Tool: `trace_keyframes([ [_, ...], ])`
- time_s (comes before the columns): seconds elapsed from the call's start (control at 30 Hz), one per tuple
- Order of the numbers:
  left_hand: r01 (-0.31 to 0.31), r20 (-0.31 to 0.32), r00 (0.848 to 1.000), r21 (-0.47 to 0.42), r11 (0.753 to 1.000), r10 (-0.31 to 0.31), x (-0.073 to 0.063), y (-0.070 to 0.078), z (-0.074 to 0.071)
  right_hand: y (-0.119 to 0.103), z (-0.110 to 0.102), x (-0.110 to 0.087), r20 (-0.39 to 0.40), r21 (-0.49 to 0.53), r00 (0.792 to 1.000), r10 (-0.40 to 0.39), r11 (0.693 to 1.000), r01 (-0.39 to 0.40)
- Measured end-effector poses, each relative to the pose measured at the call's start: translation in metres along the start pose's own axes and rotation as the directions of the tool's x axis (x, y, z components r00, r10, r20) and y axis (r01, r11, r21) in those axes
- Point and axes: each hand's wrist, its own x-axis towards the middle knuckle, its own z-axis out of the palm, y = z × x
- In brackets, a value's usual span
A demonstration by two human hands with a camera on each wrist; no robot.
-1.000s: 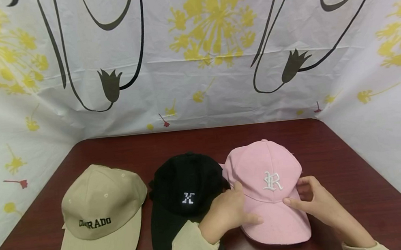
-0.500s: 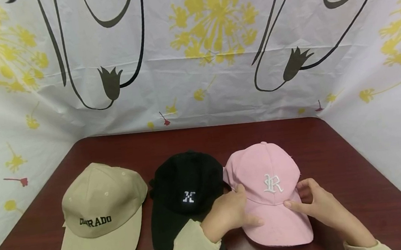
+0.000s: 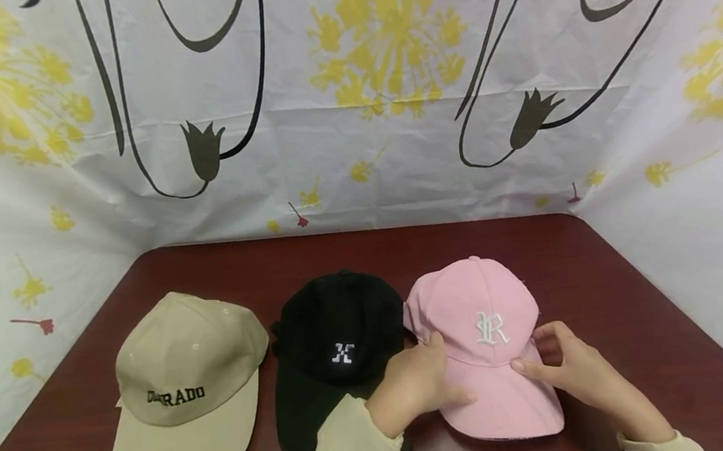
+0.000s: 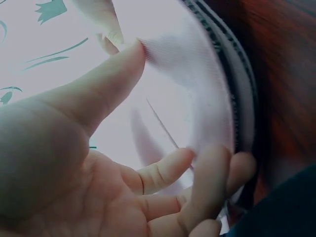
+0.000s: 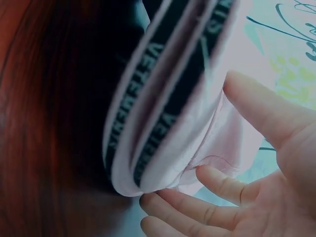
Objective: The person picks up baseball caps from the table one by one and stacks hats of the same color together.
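Note:
A pink baseball cap (image 3: 475, 302) with a white letter R rests at the right of the row, brim toward me. My left hand (image 3: 417, 381) holds its left side, thumb on the brim and fingers curled at the edge, as the left wrist view shows. On the cap's other side, my right hand (image 3: 571, 369) has its thumb where brim and crown meet and its fingers at the side edge. Dark tape with white lettering lines the cap's inner rim (image 5: 148, 108) in the right wrist view. A black cap (image 3: 345, 323) is just left of it, partly behind my left wrist.
A tan cap (image 3: 184, 362) with dark lettering sits at the left, brim toward me. All the caps are on a dark red-brown wooden table (image 3: 351, 249). White cloth (image 3: 300, 144) with yellow and grey flower prints hangs behind and at both sides.
The pink cap's crown has shifted very slightly left. Both hands keep nearly the same places on it, and the other caps lie as before.

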Motion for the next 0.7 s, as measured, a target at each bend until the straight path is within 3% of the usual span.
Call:
trace_keyframes([
  [0.2,-0.010,-0.056,0.998,0.058,0.998,0.014,0.003,0.006,-0.003,0.003,0.000,-0.003,-0.099,-0.011,0.994,-0.052,0.999,0.051],
  [0.37,-0.019,-0.126,0.992,0.045,0.999,0.025,0.006,0.007,-0.009,0.004,-0.004,-0.006,-0.164,-0.003,0.984,-0.069,0.998,0.069],
  [0.7,-0.076,-0.216,0.972,0.070,0.995,0.089,0.006,0.002,-0.025,0.000,-0.016,-0.003,-0.169,-0.021,0.981,-0.095,0.996,0.092],
])
